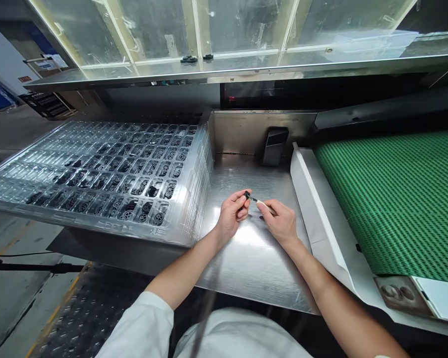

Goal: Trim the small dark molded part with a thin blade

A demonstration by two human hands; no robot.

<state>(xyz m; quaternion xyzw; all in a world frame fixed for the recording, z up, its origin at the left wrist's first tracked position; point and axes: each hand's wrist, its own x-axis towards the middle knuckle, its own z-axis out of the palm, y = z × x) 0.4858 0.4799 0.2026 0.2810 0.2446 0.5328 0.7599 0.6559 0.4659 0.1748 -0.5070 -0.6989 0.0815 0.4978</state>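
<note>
Over the steel worktop, my left hand (233, 213) pinches a small black plastic part (247, 194) between thumb and fingers. My right hand (281, 219) is closed around a pale-handled tool (268, 207) with a thin, dark tip like a blade. That tip points left and meets the black part, or comes very close to it; I cannot tell which. Left of my hands lies a stack of clear plastic trays (194, 219), whose top tray holds many black parts, several with a spoked wheel shape, in its pockets.
A green conveyor belt (395, 199) runs on the right behind a white side rail (317, 214). A black box-like object (275, 145) leans at the back of the steel worktop (242, 268). Two black parts (188, 59) lie on the ledge above. A metal block (401, 296) sits lower right.
</note>
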